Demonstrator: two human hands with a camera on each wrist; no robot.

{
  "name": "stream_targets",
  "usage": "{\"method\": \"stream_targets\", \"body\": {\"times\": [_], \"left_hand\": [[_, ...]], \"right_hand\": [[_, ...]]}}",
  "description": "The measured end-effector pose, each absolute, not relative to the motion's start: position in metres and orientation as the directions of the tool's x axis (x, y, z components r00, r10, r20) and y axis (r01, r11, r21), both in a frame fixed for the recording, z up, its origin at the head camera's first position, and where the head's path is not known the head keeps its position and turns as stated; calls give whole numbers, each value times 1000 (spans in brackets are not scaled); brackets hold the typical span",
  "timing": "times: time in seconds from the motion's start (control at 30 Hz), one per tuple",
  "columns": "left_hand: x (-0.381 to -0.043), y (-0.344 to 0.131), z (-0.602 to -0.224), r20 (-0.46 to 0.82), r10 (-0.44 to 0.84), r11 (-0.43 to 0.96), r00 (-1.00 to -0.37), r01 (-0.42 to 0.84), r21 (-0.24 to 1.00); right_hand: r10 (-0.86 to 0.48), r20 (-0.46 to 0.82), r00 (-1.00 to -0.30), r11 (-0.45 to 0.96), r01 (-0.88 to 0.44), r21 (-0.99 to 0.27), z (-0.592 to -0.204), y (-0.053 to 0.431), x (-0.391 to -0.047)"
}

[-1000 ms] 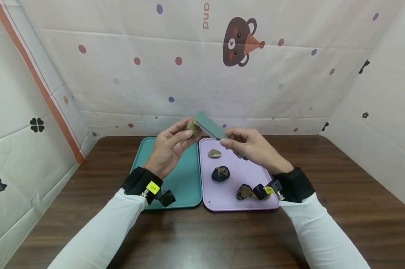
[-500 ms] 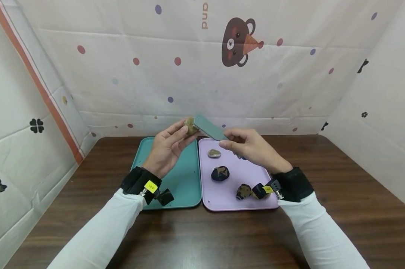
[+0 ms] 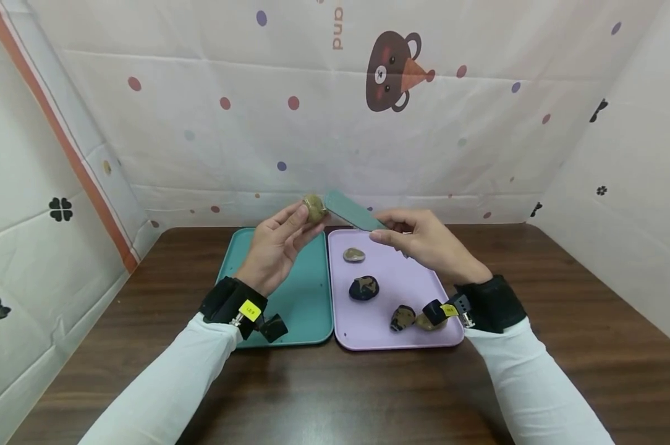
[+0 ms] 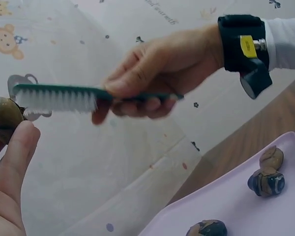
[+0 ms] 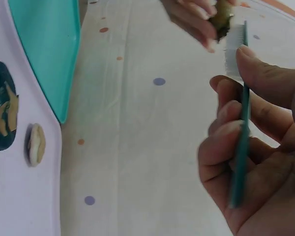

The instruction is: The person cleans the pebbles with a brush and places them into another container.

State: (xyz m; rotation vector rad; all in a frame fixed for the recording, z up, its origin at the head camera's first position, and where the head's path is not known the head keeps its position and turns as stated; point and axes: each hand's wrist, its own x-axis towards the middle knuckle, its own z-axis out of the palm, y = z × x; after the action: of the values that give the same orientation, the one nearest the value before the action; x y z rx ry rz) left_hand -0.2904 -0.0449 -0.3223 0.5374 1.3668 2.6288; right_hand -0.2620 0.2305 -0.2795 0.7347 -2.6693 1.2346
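My left hand (image 3: 276, 244) pinches a yellowish-green stone (image 3: 315, 208) between thumb and fingers, raised above the far end of the trays. From the right, my right hand (image 3: 421, 241) grips a green brush (image 3: 351, 211) by its handle. In the left wrist view the brush's white bristles (image 4: 56, 100) face downward, and their tip end is close by the stone (image 4: 6, 118); whether they touch it I cannot tell. The right wrist view has the fingers (image 5: 221, 147) curled round the thin green handle (image 5: 242, 152), thumb pressed on its back.
A teal tray (image 3: 290, 318) lies left on the brown wooden table (image 3: 335, 395). Beside it a lilac tray (image 3: 363, 337) bears a small pale stone (image 3: 354, 254), a black-and-brown stone (image 3: 364, 288), a patterned stone (image 3: 403, 317) and a tan stone (image 3: 428, 321). A patterned cloth (image 3: 201, 136) hangs behind.
The brush in my right hand has shifted back and forth by the stone and now sits slightly farther right. My left hand has turned the stone a little and moved it slightly left.
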Motion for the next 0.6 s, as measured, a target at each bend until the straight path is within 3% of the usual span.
{"method": "stream_targets", "body": {"times": [0.6], "left_hand": [[-290,-44,-324,218,280,-556,-935,27,831]], "right_hand": [[-410,332,-849,531,-518,-670,-280,229,-261]]}}
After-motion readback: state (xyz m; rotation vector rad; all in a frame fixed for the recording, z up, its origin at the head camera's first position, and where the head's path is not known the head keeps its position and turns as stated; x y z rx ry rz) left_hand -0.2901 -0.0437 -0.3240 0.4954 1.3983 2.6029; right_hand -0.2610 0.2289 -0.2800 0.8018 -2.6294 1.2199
